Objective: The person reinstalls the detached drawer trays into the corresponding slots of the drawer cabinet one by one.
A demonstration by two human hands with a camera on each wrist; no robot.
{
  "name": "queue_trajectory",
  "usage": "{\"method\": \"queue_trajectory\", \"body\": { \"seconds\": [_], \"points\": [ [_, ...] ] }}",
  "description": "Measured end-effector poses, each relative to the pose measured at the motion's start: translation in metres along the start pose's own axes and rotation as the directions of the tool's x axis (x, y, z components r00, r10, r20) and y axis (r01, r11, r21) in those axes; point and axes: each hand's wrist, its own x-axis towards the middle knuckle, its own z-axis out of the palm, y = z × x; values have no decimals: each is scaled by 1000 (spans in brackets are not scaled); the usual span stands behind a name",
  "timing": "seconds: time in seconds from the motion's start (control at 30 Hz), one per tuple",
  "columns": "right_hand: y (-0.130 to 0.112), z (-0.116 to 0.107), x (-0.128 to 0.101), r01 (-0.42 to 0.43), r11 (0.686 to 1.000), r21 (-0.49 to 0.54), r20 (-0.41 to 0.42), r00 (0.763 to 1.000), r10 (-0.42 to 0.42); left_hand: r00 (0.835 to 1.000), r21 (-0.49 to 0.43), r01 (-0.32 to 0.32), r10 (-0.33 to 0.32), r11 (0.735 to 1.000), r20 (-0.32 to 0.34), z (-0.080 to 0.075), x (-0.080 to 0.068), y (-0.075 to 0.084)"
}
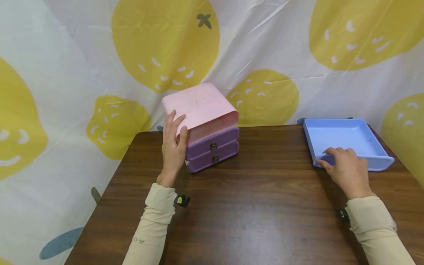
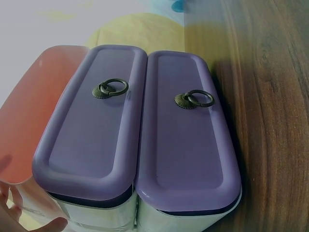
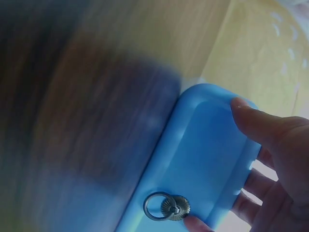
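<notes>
A pink drawer cabinet (image 1: 202,105) stands at the back of the brown table (image 1: 258,213). Two purple drawers (image 1: 212,145) with ring pulls (image 2: 110,88) sit closed in its lower slots, and the top slot is open and bare. My left hand (image 1: 177,125) rests against the cabinet's left front corner, fingers straight up its side and thumb at the front edge. Its fingertips (image 2: 29,220) show in the left wrist view. A blue drawer (image 1: 344,136) lies on the table at the right. My right hand (image 1: 326,156) grips its front wall (image 3: 203,154) beside the ring pull (image 3: 166,207), thumb on the face and fingers inside.
A white cloth with yellow fruit prints (image 1: 165,44) hangs close behind the table and drapes down its left side. Bare tabletop stretches between the cabinet and the blue drawer and toward me. Small cameras sit at both wrists (image 1: 181,200).
</notes>
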Motion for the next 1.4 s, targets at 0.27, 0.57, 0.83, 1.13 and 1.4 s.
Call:
{"method": "queue_trajectory", "body": {
  "seconds": [0.27, 0.57, 0.83, 1.13, 1.4],
  "points": [
    [-32, 4, 1, 77, 997, 0, -3, 997, -77, 1000, 8, 4, -4, 1000, 5, -1, 0, 0],
    [-65, 10, -3, 166, 986, 13, -68, 984, -165, 1000, -11, -9, 9, 1000, -3, 2, 1, 1],
    [-91, 14, -4, 193, 980, 42, -36, 981, -192, 1000, -8, 8, -8, 1000, -1, 4, 2, 2],
    [-120, 20, -11, 260, 965, 38, -20, 965, -260, 1000, -18, 16, -16, 1000, -1, 5, 2, 2],
    [-128, 11, -15, 247, 968, 48, 38, 968, -248, 1000, -18, 11, -11, 1000, 6, 4, 1, 2]
  ]
}}
